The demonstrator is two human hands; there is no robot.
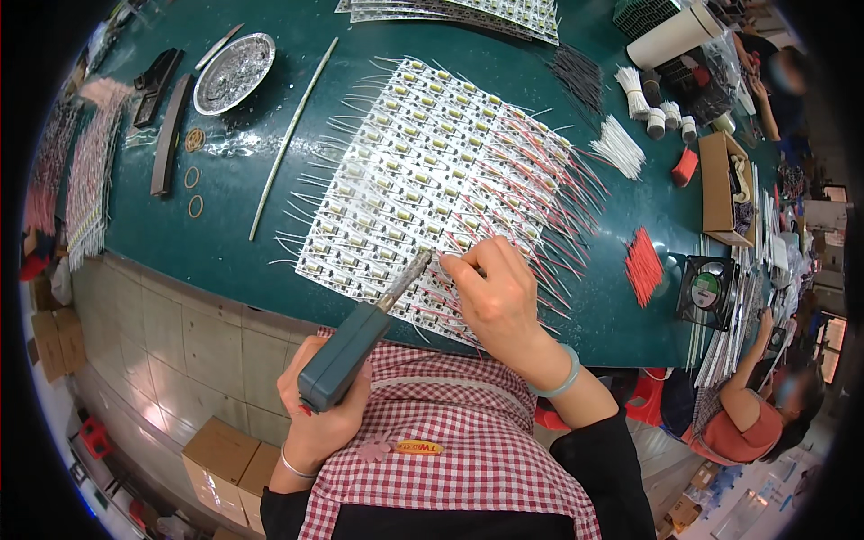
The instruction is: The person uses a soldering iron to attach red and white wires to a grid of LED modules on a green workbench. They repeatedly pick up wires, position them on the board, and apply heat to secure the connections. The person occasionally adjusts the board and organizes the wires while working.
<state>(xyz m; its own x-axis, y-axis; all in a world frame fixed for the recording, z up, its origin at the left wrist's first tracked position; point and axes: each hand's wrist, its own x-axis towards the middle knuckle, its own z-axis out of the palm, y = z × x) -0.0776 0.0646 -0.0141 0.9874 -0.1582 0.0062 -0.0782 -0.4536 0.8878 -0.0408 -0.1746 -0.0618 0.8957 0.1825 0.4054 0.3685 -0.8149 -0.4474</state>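
My left hand (pixel 309 439) is wrapped round the dark green handle of a soldering gun (pixel 344 358), whose metal tip points up and away over a panel of small circuit boards (pixel 382 175). My right hand (pixel 500 295) is closed in a pinch just right of that tip, low over the panel. Whatever lies between its fingertips is too small to make out. Rows of white boards with yellowish parts make up the panel. White wires (pixel 304 200) stick out along its left side, and red wires (pixel 540 175) fan out from its right side.
Left on the green table are a metal bowl (pixel 236 74), rubber bands (pixel 192 177) and a thin rod (pixel 292 139). To the right lie bundles of red wires (pixel 643 268), white wires (pixel 617 148) and black wires (pixel 576 76), plus a fan (pixel 706 292). Other people sit at right.
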